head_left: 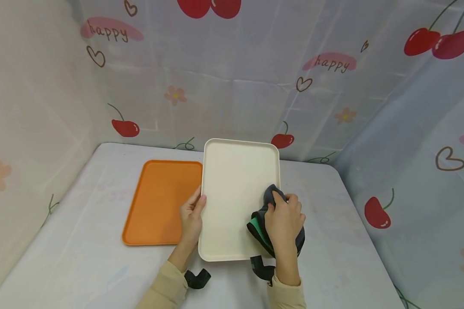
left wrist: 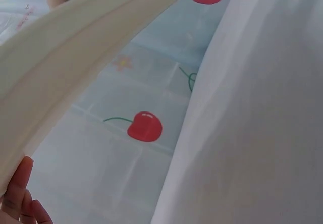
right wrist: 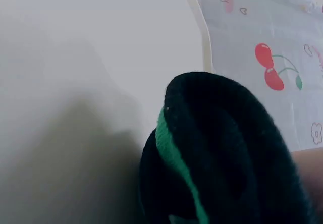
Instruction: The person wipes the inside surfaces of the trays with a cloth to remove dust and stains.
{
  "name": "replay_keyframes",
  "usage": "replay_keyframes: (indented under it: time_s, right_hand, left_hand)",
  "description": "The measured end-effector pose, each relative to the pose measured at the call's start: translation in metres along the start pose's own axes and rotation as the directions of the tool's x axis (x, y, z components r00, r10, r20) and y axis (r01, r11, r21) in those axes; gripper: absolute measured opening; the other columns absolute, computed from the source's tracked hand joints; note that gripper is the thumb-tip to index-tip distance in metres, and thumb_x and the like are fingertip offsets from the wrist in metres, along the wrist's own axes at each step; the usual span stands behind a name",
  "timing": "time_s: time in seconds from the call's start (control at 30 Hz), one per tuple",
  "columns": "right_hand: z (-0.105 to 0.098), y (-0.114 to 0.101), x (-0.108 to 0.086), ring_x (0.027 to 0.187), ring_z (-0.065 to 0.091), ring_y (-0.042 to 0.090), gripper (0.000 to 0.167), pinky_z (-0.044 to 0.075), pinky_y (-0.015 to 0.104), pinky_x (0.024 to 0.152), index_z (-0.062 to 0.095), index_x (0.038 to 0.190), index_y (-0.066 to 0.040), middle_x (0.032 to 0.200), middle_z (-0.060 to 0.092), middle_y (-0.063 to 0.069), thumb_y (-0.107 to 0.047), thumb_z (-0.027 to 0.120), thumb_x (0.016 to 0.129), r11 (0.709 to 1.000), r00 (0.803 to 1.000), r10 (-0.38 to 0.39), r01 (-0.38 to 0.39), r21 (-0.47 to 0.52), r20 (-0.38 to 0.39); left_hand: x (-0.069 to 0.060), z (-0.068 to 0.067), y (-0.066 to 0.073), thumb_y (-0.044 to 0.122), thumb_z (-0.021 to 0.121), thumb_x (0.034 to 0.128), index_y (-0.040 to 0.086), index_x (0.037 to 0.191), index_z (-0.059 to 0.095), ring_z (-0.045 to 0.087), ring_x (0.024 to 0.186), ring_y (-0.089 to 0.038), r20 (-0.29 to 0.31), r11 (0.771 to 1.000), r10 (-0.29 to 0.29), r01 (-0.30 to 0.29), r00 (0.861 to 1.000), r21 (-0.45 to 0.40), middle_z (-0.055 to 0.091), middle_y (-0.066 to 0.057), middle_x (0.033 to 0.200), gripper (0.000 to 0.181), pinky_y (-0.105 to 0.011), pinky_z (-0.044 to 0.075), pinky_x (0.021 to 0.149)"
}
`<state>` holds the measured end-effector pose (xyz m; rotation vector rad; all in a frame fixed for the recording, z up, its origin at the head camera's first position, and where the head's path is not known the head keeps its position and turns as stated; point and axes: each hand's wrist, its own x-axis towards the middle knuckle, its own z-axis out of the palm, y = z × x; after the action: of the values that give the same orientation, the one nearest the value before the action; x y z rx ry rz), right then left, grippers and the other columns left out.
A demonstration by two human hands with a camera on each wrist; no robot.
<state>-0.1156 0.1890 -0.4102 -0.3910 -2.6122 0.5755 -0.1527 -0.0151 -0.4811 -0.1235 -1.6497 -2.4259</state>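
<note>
A cream rectangular tray [head_left: 236, 193] is held up, tilted, above the table in the head view. My left hand [head_left: 191, 219] grips its left edge, thumb on the front side; in the left wrist view the fingers [left wrist: 19, 181] touch the underside of the tray [left wrist: 60, 67]. With my right hand [head_left: 285, 219] I hold a bunched dark grey cloth [head_left: 270, 199] with a green part against the tray's right side. The right wrist view shows the folded cloth [right wrist: 217, 133] over the tray's surface [right wrist: 101, 42], hiding most of that hand.
An orange tray [head_left: 162, 206] lies flat on the white-covered table [head_left: 89, 257], left of the cream one and partly behind it. Curtains [head_left: 232, 98] printed with cherries and hearts stand around the table's back and sides. Black wrist mounts [head_left: 198, 279] sit near both sleeves.
</note>
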Motion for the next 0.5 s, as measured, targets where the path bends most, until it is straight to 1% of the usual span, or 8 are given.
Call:
replay_keyframes:
  time_s: [0.1, 0.33, 0.5]
  right_hand:
    - [-0.0006, 0.0031, -0.0002, 0.109, 0.053, 0.043, 0.037, 0.043, 0.058, 0.076, 0.067, 0.125, -0.007, 0.123, 0.055, 0.025, -0.009, 0.067, 0.088, 1.000, 1.000, 0.009, -0.009, 0.025, 0.027]
    - [-0.0022, 0.0067, 0.0001, 0.113, 0.052, 0.041, 0.039, 0.042, 0.058, 0.080, 0.065, 0.128, -0.007, 0.125, 0.055, 0.024, -0.011, 0.066, 0.090, 0.997, 0.995, 0.047, -0.051, 0.051, 0.085]
    - [-0.0023, 0.0066, -0.0019, 0.114, 0.053, 0.041, 0.039, 0.043, 0.057, 0.080, 0.065, 0.129, -0.007, 0.126, 0.056, 0.022, -0.011, 0.067, 0.090, 0.996, 0.996, 0.043, -0.049, 0.081, 0.083]
  left_hand:
    - [-0.0004, -0.0002, 0.0003, 0.011, 0.055, 0.0998, -0.003, 0.140, 0.049, 0.063, 0.108, -0.004, 0.006, 1.000, 0.003, -0.003, 1.000, 0.001, 0.054, -0.021, 0.139, 0.043, -0.018, 0.055, 0.086]
    - [-0.0022, 0.0005, 0.0008, 0.011, 0.055, 0.0998, -0.003, 0.141, 0.046, 0.063, 0.109, -0.003, 0.019, 1.000, -0.017, 0.017, 1.000, 0.002, 0.053, -0.021, 0.140, 0.045, -0.018, 0.054, 0.086]
    - [-0.0030, 0.0016, 0.0024, 0.011, 0.054, 0.1002, -0.002, 0.142, 0.046, 0.063, 0.110, -0.004, 0.029, 1.000, -0.017, 0.018, 0.999, -0.005, 0.051, -0.019, 0.142, 0.044, -0.018, 0.054, 0.087]
